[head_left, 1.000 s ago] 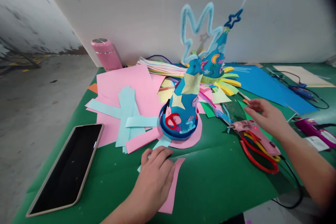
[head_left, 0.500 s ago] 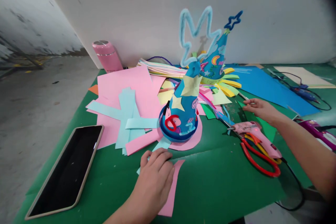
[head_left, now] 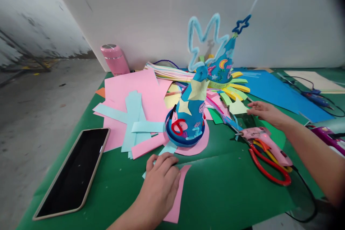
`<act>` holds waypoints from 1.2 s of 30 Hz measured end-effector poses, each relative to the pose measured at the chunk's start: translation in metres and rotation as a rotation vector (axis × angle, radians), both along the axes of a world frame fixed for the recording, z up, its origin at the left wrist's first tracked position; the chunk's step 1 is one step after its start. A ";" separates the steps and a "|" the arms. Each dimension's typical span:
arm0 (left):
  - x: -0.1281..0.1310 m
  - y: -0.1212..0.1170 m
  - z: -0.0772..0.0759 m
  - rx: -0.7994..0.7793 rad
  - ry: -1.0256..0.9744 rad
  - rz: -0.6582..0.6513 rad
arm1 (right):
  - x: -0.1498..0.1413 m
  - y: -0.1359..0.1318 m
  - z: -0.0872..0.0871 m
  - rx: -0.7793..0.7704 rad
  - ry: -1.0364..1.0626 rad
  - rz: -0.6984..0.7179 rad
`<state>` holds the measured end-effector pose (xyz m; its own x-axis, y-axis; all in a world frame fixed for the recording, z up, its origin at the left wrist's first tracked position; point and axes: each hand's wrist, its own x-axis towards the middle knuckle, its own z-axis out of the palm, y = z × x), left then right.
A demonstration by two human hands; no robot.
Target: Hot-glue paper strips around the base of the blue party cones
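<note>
My left hand (head_left: pixel 161 183) lies palm down near the front of the green table, fingers loosely bent and holding nothing. It rests across a pink paper strip (head_left: pixel 176 201), next to a light blue strip (head_left: pixel 169 148). My right hand (head_left: pixel 265 115) reaches in from the right, thumb and fingers at the corner of a pale yellow paper scrap (head_left: pixel 238 107). The pinch looks closed on that corner. Between the hands stands a blue paper cone hat (head_left: pixel 190 109) with yellow stars, a brim and a light blue pipe-cleaner star on top. A pink glue gun (head_left: pixel 266 140) lies below my right hand, over red-handled scissors (head_left: pixel 266 172).
Behind is a second blue cone hat (head_left: pixel 222 64) with a fringed brim. A phone (head_left: pixel 72 172) lies at left. A pink bottle (head_left: pixel 115 59) stands by the wall. Pink sheets (head_left: pixel 129 82), light blue strips and a blue sheet (head_left: pixel 272 86) cover the back. The glue-gun cord hangs over the front edge.
The pale yellow scrap has shifted right, up to my right fingertips. My left hand stays in place. The whole view has shifted slightly.
</note>
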<state>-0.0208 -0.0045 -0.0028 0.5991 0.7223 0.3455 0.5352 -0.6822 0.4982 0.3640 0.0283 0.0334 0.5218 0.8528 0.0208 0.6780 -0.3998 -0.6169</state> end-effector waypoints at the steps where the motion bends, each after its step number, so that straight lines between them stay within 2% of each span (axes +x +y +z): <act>1: 0.000 0.000 0.000 -0.006 0.000 -0.005 | 0.006 -0.006 0.000 -0.040 0.021 0.027; 4: 0.000 0.000 0.000 -0.014 0.007 -0.008 | 0.024 -0.017 -0.001 -0.178 0.068 0.115; 8: 0.000 0.000 0.001 -0.019 0.005 -0.005 | 0.032 -0.019 0.004 -0.238 -0.046 0.121; 11: 0.000 0.000 0.001 -0.020 0.001 -0.009 | 0.018 -0.010 0.011 -0.206 -0.178 0.126; 13: 0.000 0.000 0.000 -0.013 -0.002 -0.009 | 0.003 0.002 0.012 -0.221 -0.227 0.181; 17: 0.001 0.000 0.001 0.007 -0.011 -0.004 | -0.024 0.035 0.001 -0.336 -0.289 0.252; 21: 0.000 0.000 0.002 -0.014 -0.009 -0.016 | -0.033 0.051 -0.006 -0.359 -0.284 0.270; 24: 0.000 0.000 0.002 -0.016 -0.014 -0.014 | -0.030 0.044 0.005 -0.251 -0.222 0.302; 30: -0.001 -0.001 0.000 -0.027 -0.009 -0.027 | -0.029 0.027 0.045 0.185 -0.175 0.275; 33: -0.001 -0.001 0.001 -0.022 -0.019 -0.029 | -0.039 0.039 0.057 0.330 -0.216 0.284; 36: -0.001 -0.001 0.001 -0.026 -0.022 -0.031 | -0.057 0.063 0.057 0.328 -0.253 0.371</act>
<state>-0.0214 -0.0052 -0.0013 0.6141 0.7122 0.3400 0.5027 -0.6851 0.5271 0.3065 0.0908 0.0899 0.1318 0.9063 0.4016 0.8800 0.0796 -0.4683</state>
